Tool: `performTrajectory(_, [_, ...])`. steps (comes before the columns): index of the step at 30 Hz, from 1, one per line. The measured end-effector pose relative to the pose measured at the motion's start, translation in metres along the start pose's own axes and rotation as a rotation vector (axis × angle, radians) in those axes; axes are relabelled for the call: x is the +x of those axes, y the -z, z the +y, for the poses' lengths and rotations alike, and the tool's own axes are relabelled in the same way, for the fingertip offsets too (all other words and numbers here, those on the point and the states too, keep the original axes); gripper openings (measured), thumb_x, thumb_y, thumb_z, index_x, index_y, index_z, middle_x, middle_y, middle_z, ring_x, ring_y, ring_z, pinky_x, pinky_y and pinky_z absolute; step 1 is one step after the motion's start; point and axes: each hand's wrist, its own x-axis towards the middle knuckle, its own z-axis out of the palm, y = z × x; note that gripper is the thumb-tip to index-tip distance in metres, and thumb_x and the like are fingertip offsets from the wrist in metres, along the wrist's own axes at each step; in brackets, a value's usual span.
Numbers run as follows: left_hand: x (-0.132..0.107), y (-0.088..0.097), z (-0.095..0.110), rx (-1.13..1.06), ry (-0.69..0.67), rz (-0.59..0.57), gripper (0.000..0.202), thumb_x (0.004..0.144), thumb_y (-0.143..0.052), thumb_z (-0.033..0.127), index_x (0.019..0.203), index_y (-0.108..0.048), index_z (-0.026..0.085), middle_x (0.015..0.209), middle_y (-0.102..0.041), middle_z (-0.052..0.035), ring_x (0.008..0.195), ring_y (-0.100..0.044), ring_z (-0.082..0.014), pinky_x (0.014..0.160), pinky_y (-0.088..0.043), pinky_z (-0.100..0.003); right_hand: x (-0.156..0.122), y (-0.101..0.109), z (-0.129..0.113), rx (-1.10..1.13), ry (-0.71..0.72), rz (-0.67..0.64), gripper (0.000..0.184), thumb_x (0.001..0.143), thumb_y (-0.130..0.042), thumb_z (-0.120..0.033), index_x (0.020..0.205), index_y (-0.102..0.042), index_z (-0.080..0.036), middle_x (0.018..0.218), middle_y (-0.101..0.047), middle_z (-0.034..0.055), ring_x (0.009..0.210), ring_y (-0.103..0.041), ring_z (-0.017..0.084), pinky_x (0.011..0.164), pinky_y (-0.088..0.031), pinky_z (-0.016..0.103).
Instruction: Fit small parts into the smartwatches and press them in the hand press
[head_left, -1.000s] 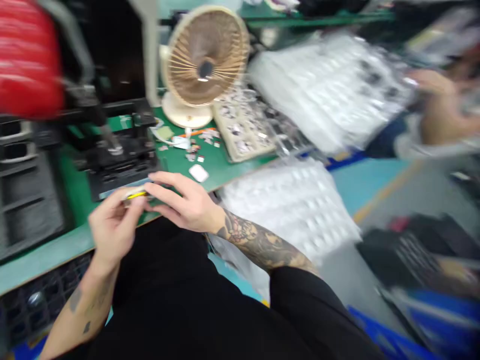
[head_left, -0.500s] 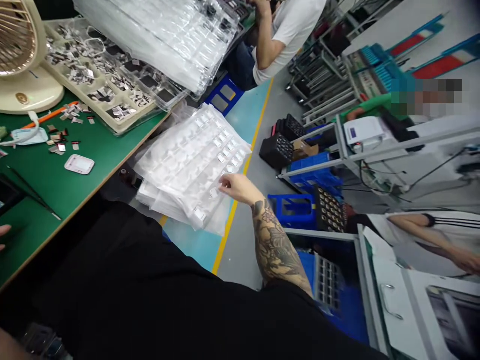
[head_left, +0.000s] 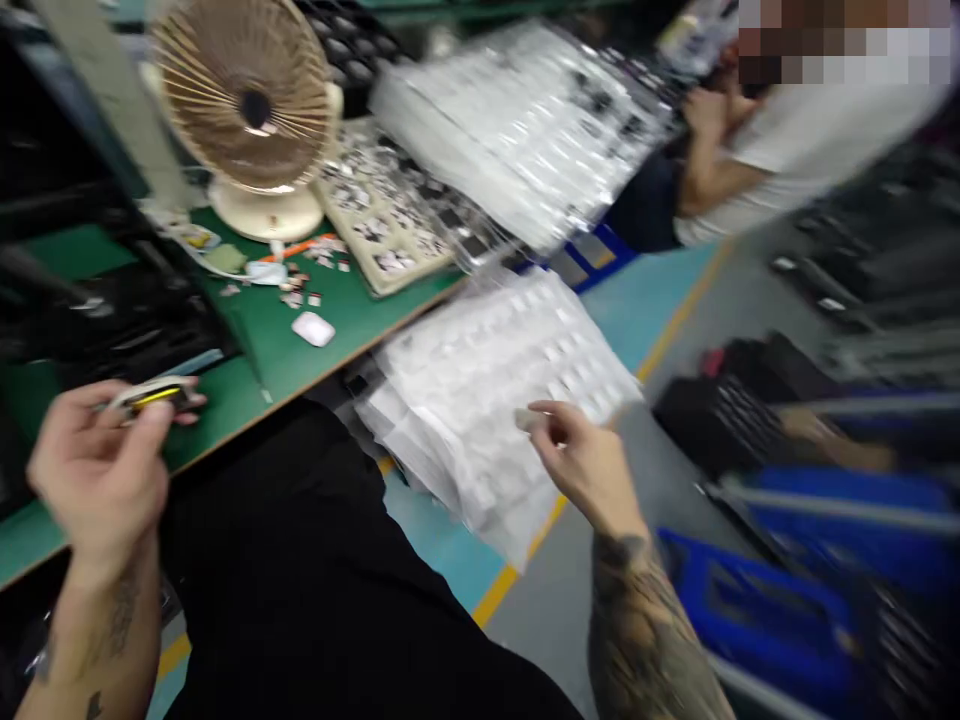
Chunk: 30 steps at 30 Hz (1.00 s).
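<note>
My left hand [head_left: 105, 470], at the green table's edge, is closed around a small rounded device [head_left: 161, 393] with a pale shell and a yellow strip on its dark face. Over the stack of clear plastic trays [head_left: 465, 400], my right hand [head_left: 585, 465] pinches a small pale flat piece [head_left: 525, 420] between thumb and fingertips. Small white pieces sit in pockets along the far and right side of the top tray. A white oval shell [head_left: 313, 329] and a thin dark pair of tweezers [head_left: 251, 360] lie on the table.
A cream fan [head_left: 255, 100] stands on the table beside a compartment tray [head_left: 375, 288] full of small parts. Behind is another stack of clear trays [head_left: 510, 130]. A co-worker's arm [head_left: 720, 185] shows at the upper right. Blue crates [head_left: 765, 610] stand at the right.
The view has swung left, bringing my left hand and the device into sight. My right hand has come up off the tray with a small pale piece between its fingers.
</note>
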Motion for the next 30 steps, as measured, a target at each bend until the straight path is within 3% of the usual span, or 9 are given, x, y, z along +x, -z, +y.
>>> performTrajectory(2, [-0.001,-0.005,0.002,-0.121,-0.081,0.14,0.046,0.094,-0.097,0.033,0.126,-0.068,0.019,0.103,-0.087,-0.0003,0.095,-0.089,-0.0241,0.079,-0.073,-0.032,0.023,0.006,-0.026,0.163,0.233,0.175,0.026,0.103,-0.066,-0.036,0.123,-0.079,-0.024,0.101,-0.085,0.0088,0.083,-0.081,0.026,0.079,-0.063,0.04])
performTrajectory(6, [0.004,-0.012,0.003,-0.25,-0.077,0.108,0.041,0.1,-0.091,0.033,0.132,-0.075,0.015,0.1,-0.089,-0.0084,0.074,-0.086,-0.0208,0.068,-0.071,-0.028,0.068,0.003,-0.121,0.453,0.664,0.276,0.028,0.106,-0.076,-0.03,0.133,-0.078,-0.026,0.123,-0.085,0.0105,0.102,-0.084,0.027,0.095,-0.069,0.046])
performTrajectory(9, [0.007,-0.014,0.002,-0.345,-0.024,0.082,0.039,0.102,-0.089,0.031,0.135,-0.075,0.015,0.104,-0.089,-0.0099,0.084,-0.09,-0.0246,0.074,-0.073,-0.029,0.078,-0.007,-0.215,0.633,1.009,0.219,0.027,0.102,-0.08,-0.013,0.125,-0.082,-0.027,0.135,-0.083,0.0112,0.12,-0.083,0.027,0.103,-0.072,0.047])
performTrajectory(11, [0.007,-0.013,0.001,-0.432,-0.008,0.049,0.042,0.103,-0.088,0.029,0.141,-0.073,0.015,0.114,-0.089,-0.012,0.094,-0.091,-0.0273,0.078,-0.075,-0.03,0.074,-0.016,-0.272,0.737,1.196,0.119,0.04,0.101,-0.077,-0.006,0.134,-0.08,-0.027,0.141,-0.081,0.0119,0.122,-0.083,0.026,0.102,-0.073,0.044])
performTrajectory(15, [0.006,-0.01,-0.003,-0.539,-0.017,-0.014,0.045,0.106,-0.083,0.026,0.149,-0.071,0.016,0.122,-0.089,-0.0132,0.098,-0.09,-0.0234,0.087,-0.075,-0.03,0.061,-0.036,-0.348,0.837,1.389,-0.026,0.053,0.102,-0.074,-0.003,0.149,-0.074,-0.027,0.146,-0.08,0.0122,0.131,-0.079,0.028,0.11,-0.071,0.049])
performTrajectory(20, [0.007,-0.01,-0.004,-0.634,-0.035,0.012,0.035,0.11,-0.08,0.025,0.143,-0.074,0.017,0.121,-0.09,-0.0108,0.095,-0.088,-0.0184,0.088,-0.075,-0.028,0.056,-0.054,-0.373,0.821,1.458,-0.157,0.049,0.102,-0.075,-0.005,0.146,-0.075,-0.029,0.146,-0.08,0.0104,0.134,-0.073,0.03,0.115,-0.065,0.056])
performTrajectory(24, [0.008,-0.013,-0.002,-0.644,-0.021,0.032,0.02,0.109,-0.081,0.022,0.127,-0.075,0.017,0.111,-0.091,-0.008,0.093,-0.089,-0.018,0.087,-0.075,-0.027,0.056,-0.06,-0.365,0.926,1.225,-0.171,0.051,0.103,-0.079,-0.015,0.151,-0.072,-0.029,0.153,-0.073,0.0133,0.138,-0.071,0.031,0.113,-0.064,0.054])
performTrajectory(26, [0.008,-0.012,-0.001,-0.652,-0.039,0.01,0.017,0.108,-0.081,0.02,0.124,-0.075,0.018,0.111,-0.091,-0.0064,0.094,-0.089,-0.0177,0.086,-0.075,-0.025,0.057,-0.059,-0.362,0.97,1.147,-0.254,0.043,0.105,-0.078,-0.019,0.146,-0.074,-0.029,0.141,-0.077,0.0114,0.129,-0.075,0.028,0.109,-0.065,0.05])
performTrajectory(30, [0.005,-0.01,-0.001,-0.587,-0.067,-0.042,0.026,0.107,-0.081,0.017,0.132,-0.078,0.021,0.116,-0.091,-0.0047,0.091,-0.09,-0.0169,0.086,-0.075,-0.024,0.057,-0.055,-0.364,0.982,1.153,-0.396,0.015,0.109,-0.074,-0.021,0.122,-0.081,-0.026,0.124,-0.081,0.0071,0.116,-0.077,0.022,0.105,-0.065,0.042])
